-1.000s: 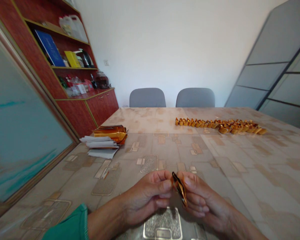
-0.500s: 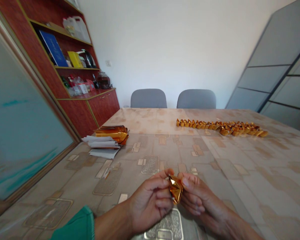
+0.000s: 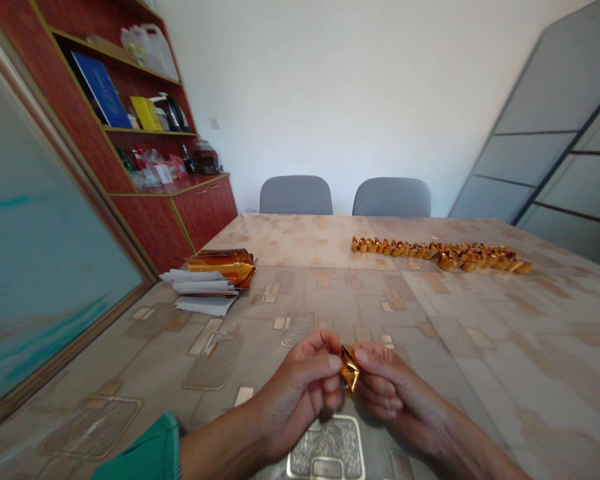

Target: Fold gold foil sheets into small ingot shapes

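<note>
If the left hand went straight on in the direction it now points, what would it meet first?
First the gold foil piece, which the left hand touches; then probably the right hand, though depth is hard to judge.

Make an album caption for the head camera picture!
Left hand and right hand pinch a folded gold piece above a patterned table.

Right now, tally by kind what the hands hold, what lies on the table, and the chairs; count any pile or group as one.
Folded gold piece, between left hand and right hand: 1
Group of gold pieces, too crowded to count singly: 1
Pile of gold and white sheets: 1
Grey chairs: 2
Total: 5
</note>
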A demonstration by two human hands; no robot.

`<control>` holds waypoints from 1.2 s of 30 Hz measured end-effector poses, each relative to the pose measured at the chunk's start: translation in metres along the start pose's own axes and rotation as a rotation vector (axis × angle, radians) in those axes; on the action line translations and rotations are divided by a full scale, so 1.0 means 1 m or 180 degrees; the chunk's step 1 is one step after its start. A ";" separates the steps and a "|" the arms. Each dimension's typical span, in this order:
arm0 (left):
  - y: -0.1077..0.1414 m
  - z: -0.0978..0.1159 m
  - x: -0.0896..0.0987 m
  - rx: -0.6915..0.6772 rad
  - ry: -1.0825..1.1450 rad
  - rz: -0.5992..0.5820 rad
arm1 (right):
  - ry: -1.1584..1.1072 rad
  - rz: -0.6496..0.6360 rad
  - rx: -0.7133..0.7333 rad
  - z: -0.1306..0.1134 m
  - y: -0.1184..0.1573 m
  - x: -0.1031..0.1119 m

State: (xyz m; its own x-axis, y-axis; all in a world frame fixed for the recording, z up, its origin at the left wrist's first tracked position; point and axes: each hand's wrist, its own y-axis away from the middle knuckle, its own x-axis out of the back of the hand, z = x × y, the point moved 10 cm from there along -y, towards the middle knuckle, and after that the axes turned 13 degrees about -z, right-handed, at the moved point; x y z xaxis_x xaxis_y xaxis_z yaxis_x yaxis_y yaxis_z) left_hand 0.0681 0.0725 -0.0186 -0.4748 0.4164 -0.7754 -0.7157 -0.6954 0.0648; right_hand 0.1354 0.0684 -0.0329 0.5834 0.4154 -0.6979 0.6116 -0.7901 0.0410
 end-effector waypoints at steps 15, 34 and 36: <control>-0.002 -0.001 0.009 0.0200 -0.0415 0.0364 | -0.0533 -0.0209 -0.0095 0.015 -0.002 -0.002; -0.004 0.003 0.002 0.0052 -0.0611 0.0157 | -0.0839 0.0074 -0.0005 0.019 0.000 0.003; -0.004 0.004 -0.002 0.0076 -0.0579 0.0017 | -0.0873 0.0135 0.0033 0.019 0.001 0.004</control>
State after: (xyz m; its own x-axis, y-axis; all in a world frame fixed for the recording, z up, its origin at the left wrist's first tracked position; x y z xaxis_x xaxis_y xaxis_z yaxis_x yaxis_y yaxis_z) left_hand 0.0703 0.0766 -0.0148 -0.5620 0.5132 -0.6487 -0.7238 -0.6847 0.0853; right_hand 0.1284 0.0607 -0.0493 0.4411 0.2455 -0.8632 0.5833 -0.8094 0.0679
